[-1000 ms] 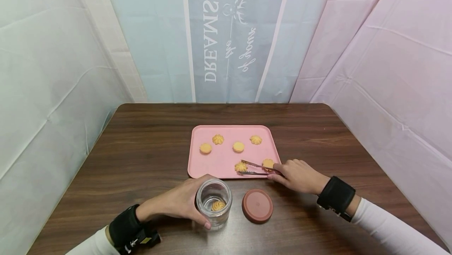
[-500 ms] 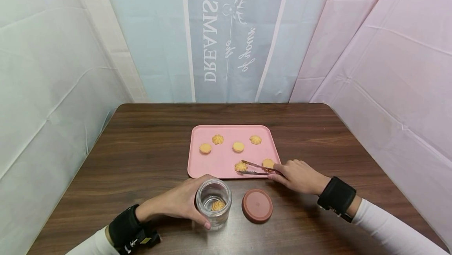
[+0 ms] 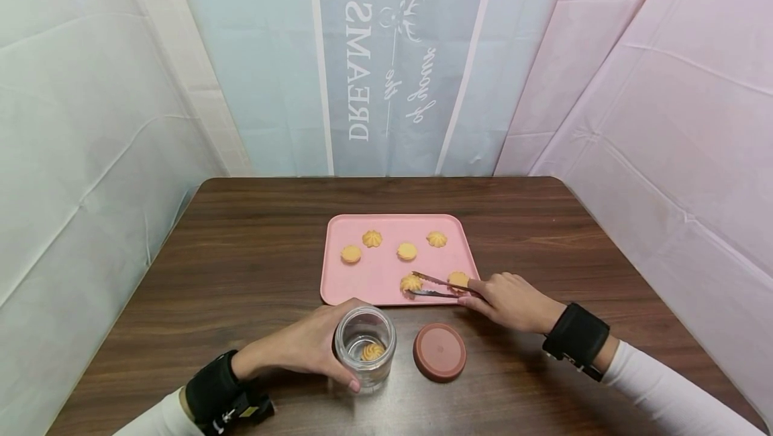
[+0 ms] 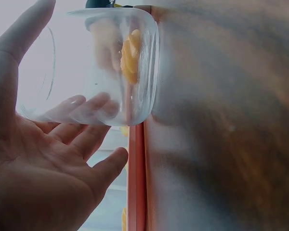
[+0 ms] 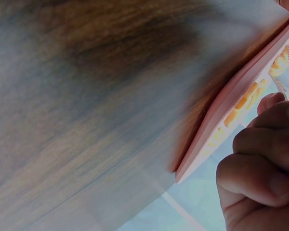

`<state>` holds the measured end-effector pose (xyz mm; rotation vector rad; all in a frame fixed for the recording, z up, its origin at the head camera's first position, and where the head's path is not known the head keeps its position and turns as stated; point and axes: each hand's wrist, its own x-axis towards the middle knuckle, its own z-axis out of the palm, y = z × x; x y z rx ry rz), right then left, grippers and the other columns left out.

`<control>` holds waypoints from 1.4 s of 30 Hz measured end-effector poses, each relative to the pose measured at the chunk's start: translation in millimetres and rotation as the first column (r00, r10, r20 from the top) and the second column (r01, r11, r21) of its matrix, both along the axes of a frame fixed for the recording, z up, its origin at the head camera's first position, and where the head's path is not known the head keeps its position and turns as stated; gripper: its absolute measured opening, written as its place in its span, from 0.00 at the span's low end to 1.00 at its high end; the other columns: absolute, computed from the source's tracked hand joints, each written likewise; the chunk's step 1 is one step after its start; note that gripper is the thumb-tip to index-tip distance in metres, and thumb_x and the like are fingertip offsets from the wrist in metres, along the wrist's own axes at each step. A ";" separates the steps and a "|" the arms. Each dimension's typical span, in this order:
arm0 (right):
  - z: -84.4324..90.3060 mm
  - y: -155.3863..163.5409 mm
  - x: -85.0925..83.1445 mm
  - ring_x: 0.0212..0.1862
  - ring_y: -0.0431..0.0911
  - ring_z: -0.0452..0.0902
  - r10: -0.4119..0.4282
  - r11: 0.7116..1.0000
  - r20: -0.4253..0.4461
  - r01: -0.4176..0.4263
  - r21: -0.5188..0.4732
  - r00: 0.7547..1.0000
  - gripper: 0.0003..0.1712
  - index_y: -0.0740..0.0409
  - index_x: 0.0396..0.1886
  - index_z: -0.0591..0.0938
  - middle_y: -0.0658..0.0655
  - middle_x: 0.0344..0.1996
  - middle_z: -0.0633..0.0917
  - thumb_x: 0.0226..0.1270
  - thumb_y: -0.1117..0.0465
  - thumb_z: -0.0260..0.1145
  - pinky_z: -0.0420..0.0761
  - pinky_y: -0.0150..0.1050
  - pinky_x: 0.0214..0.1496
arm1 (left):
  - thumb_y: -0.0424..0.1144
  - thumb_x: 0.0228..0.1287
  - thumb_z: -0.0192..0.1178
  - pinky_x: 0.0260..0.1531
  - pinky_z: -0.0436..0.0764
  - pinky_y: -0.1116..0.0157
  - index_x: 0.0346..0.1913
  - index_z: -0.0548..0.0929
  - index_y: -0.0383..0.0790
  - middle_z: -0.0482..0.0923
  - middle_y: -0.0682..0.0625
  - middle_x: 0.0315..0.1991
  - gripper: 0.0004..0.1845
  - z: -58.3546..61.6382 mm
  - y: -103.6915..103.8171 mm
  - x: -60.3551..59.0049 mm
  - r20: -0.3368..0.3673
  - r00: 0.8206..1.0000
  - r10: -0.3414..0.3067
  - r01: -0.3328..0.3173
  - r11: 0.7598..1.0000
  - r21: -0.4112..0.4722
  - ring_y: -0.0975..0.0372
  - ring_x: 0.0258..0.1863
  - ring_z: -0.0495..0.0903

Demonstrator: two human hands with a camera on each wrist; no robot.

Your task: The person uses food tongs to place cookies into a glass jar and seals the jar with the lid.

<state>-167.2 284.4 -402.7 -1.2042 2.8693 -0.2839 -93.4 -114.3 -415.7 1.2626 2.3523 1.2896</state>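
Observation:
My left hand (image 3: 314, 345) grips a clear glass jar (image 3: 366, 349) that stands on the table, thumb on the near side and fingers behind. Inside the jar, one swirled yellow cookie (image 4: 131, 57) lies on the bottom. With the right hand (image 3: 510, 300) I hold metal tongs (image 3: 443, 285) low over the front of a pink tray (image 3: 368, 285). The tong tips straddle a ridged cookie (image 3: 411, 283) near the tray's front edge. Another cookie (image 3: 458, 280) lies beside the right fingers, partly behind the tongs. In the right wrist view, curled fingers (image 5: 257, 175) hide most of the tongs.
Several more cookies lie farther back on the tray, among them a round one (image 3: 407, 251) in the middle. A reddish-brown lid (image 3: 440, 352) rests on the dark wooden table (image 3: 260, 241) just right of the jar. Fabric curtains (image 3: 266, 74) hang around the table.
The tong arms have drawn a little closer together around the front cookie, which sits very slightly farther left. The left hand and the jar have stayed in place.

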 end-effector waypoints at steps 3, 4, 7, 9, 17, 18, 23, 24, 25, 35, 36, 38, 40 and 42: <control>1.5 0.2 -0.7 0.17 0.30 0.56 -0.006 1.000 0.009 0.006 -0.005 1.000 0.18 0.44 0.29 0.74 0.37 0.16 0.60 0.83 0.45 0.60 0.55 0.29 0.22 | 0.51 0.44 0.87 0.62 0.81 0.61 0.67 0.74 0.48 0.85 0.53 0.57 0.47 -0.1 -0.1 0.2 -0.001 1.000 0.000 0.000 1.000 0.002 0.61 0.58 0.84; 2.2 0.2 -0.9 0.17 0.30 0.56 -0.008 1.000 0.012 0.008 -0.007 1.000 0.18 0.44 0.29 0.74 0.37 0.16 0.60 0.83 0.46 0.60 0.55 0.29 0.22 | 0.51 0.44 0.87 0.61 0.81 0.61 0.67 0.74 0.48 0.85 0.53 0.57 0.47 -0.1 -0.1 0.1 -0.001 1.000 0.000 0.000 1.000 0.003 0.60 0.58 0.84; 4.5 -0.2 -1.3 0.17 0.29 0.56 -0.010 1.000 0.018 0.010 -0.011 1.000 0.19 0.44 0.28 0.74 0.37 0.16 0.60 0.83 0.46 0.60 0.55 0.29 0.22 | 0.50 0.44 0.87 0.61 0.82 0.60 0.67 0.74 0.48 0.85 0.53 0.57 0.46 0.0 -0.2 0.0 -0.002 1.000 -0.001 0.001 1.000 0.007 0.59 0.58 0.84; 6.5 -0.7 -1.0 0.17 0.30 0.56 -0.008 1.000 0.019 0.009 -0.012 1.000 0.18 0.44 0.28 0.74 0.37 0.16 0.60 0.83 0.46 0.61 0.55 0.29 0.21 | 0.50 0.44 0.87 0.61 0.82 0.59 0.67 0.74 0.48 0.85 0.53 0.57 0.46 0.0 -0.2 -0.1 -0.002 1.000 -0.002 0.002 1.000 0.009 0.59 0.57 0.84; 10.8 -2.4 -0.3 0.18 0.29 0.56 -0.012 1.000 0.015 0.012 -0.024 1.000 0.18 0.45 0.29 0.75 0.37 0.16 0.60 0.82 0.46 0.62 0.56 0.29 0.22 | 0.51 0.45 0.87 0.61 0.81 0.60 0.67 0.74 0.48 0.85 0.53 0.57 0.46 0.0 -0.3 0.4 0.004 1.000 -0.001 0.001 1.000 0.006 0.60 0.58 0.84; 11.0 -2.5 -0.4 0.18 0.29 0.55 -0.009 1.000 0.010 0.009 -0.026 1.000 0.18 0.45 0.29 0.74 0.37 0.16 0.60 0.82 0.46 0.62 0.56 0.29 0.22 | 0.51 0.45 0.87 0.61 0.81 0.60 0.67 0.74 0.48 0.85 0.53 0.57 0.46 0.0 -0.4 0.4 0.005 1.000 -0.001 0.001 1.000 0.006 0.61 0.58 0.84; 13.2 -3.7 -0.4 0.18 0.29 0.55 0.006 1.000 -0.019 -0.007 -0.030 1.000 0.18 0.45 0.28 0.73 0.37 0.16 0.60 0.82 0.46 0.63 0.55 0.29 0.22 | 0.52 0.45 0.87 0.62 0.81 0.61 0.67 0.74 0.50 0.85 0.54 0.57 0.46 0.3 -0.8 0.6 0.025 1.000 0.001 -0.001 1.000 0.006 0.60 0.58 0.84; 14.1 -4.3 -0.5 0.18 0.29 0.54 0.006 1.000 -0.021 -0.007 -0.030 1.000 0.18 0.45 0.28 0.73 0.37 0.16 0.60 0.81 0.47 0.63 0.54 0.29 0.22 | 0.53 0.45 0.87 0.62 0.81 0.61 0.67 0.74 0.50 0.85 0.54 0.57 0.46 0.4 -0.8 0.5 0.027 1.000 0.002 -0.003 1.000 0.005 0.60 0.58 0.84; 15.5 -4.8 -0.3 0.18 0.29 0.54 0.006 0.999 -0.023 -0.007 -0.031 1.000 0.18 0.45 0.28 0.73 0.37 0.16 0.59 0.81 0.47 0.63 0.54 0.29 0.22 | 0.53 0.46 0.87 0.62 0.80 0.61 0.67 0.74 0.50 0.85 0.54 0.57 0.46 0.4 -0.9 0.5 0.030 1.000 0.002 -0.003 1.000 0.006 0.60 0.58 0.84; 31.1 -9.6 2.4 0.17 0.29 0.53 0.021 1.000 -0.047 -0.022 -0.016 0.999 0.18 0.45 0.28 0.72 0.37 0.15 0.57 0.80 0.48 0.65 0.53 0.29 0.22 | 0.53 0.45 0.87 0.62 0.80 0.61 0.67 0.75 0.51 0.85 0.53 0.57 0.46 0.8 -0.8 0.9 0.040 0.999 0.009 -0.009 1.000 0.000 0.59 0.58 0.84; 32.3 -10.0 2.7 0.17 0.29 0.52 0.025 1.000 -0.055 -0.026 -0.015 0.998 0.18 0.45 0.28 0.72 0.37 0.15 0.57 0.80 0.48 0.65 0.53 0.28 0.23 | 0.54 0.45 0.87 0.62 0.80 0.62 0.67 0.75 0.51 0.85 0.53 0.57 0.46 0.9 -0.9 0.9 0.045 0.999 0.014 -0.014 1.000 -0.003 0.59 0.58 0.84; 34.8 -11.0 3.5 0.17 0.28 0.52 0.034 0.999 -0.073 -0.036 -0.018 0.997 0.19 0.45 0.28 0.71 0.37 0.15 0.56 0.79 0.49 0.66 0.52 0.28 0.23 | 0.54 0.45 0.87 0.63 0.80 0.62 0.67 0.74 0.53 0.85 0.53 0.57 0.46 1.0 -1.1 0.8 0.053 0.998 0.020 -0.019 1.000 -0.008 0.59 0.58 0.84; 37.3 -11.7 4.6 0.17 0.28 0.51 0.041 0.999 -0.090 -0.043 -0.024 0.995 0.19 0.45 0.27 0.71 0.37 0.15 0.56 0.79 0.49 0.66 0.51 0.28 0.23 | 0.54 0.45 0.87 0.63 0.79 0.62 0.68 0.74 0.54 0.85 0.53 0.58 0.47 1.1 -1.3 0.7 0.062 0.998 0.023 -0.022 1.000 -0.012 0.58 0.58 0.84; 40.1 -12.5 6.0 0.17 0.28 0.51 0.045 0.998 -0.095 -0.049 -0.033 0.994 0.19 0.44 0.27 0.71 0.36 0.15 0.56 0.79 0.48 0.66 0.51 0.28 0.23 | 0.54 0.44 0.87 0.63 0.79 0.62 0.68 0.74 0.54 0.85 0.53 0.58 0.47 1.0 -1.4 0.6 0.064 0.998 0.024 -0.024 1.000 -0.013 0.58 0.59 0.84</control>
